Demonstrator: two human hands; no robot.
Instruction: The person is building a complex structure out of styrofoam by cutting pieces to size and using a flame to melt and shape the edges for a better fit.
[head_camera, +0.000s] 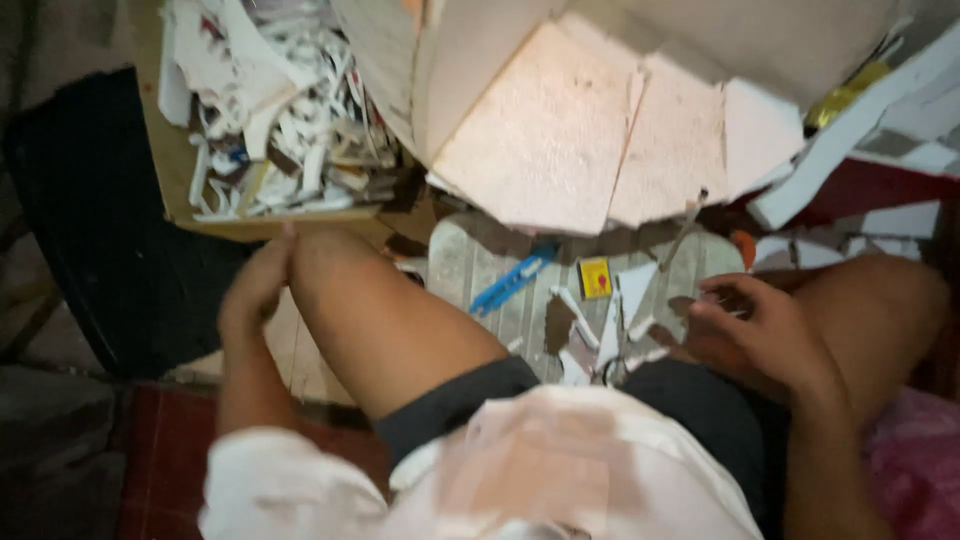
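Note:
I am sitting on the floor with my knees apart. My left hand rests against the outside of my left knee, its fingers loosely curled and holding nothing I can see. Beside my right knee, my right hand has its fingers bent over small white scraps on a grey cutting mat; the blur hides whether it grips anything. A blue utility knife and a small yellow box lie on the mat. A thin rod slants up from near my right hand.
A large pale faceted board structure stands just beyond the mat. A cardboard box full of white offcuts sits at the upper left. White strips lie at the right, a dark bag at the left.

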